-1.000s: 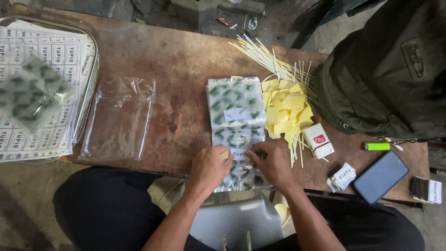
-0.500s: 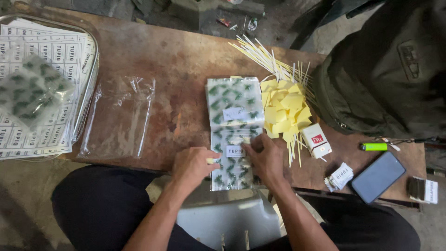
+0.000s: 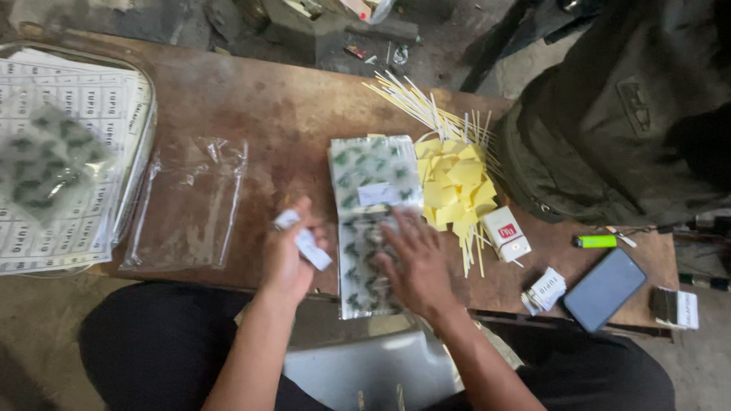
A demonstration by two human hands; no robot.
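Now left hand (image 3: pixel 293 255) pinches a white paper strip (image 3: pixel 308 242); right hand (image 3: pixel 415 262) flattens glossy packets (image 3: pixel 373 190).

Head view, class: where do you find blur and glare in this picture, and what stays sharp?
Head view: the left hand and its white paper strip are motion-smeared; the right hand is softer too; the clear plastic bag catches pale glare; the yellow flags and lighter stay fairly sharp; light is dim and even.

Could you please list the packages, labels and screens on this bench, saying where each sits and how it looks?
Label sheet: far left, white grid inside a clear sleeve.
Patterned packets: centre, green-and-white stack under the right hand.
Small label: white strip in the left hand.
Small box: white and red, beside the yellow tags.
Phone: right, dark blank screen.
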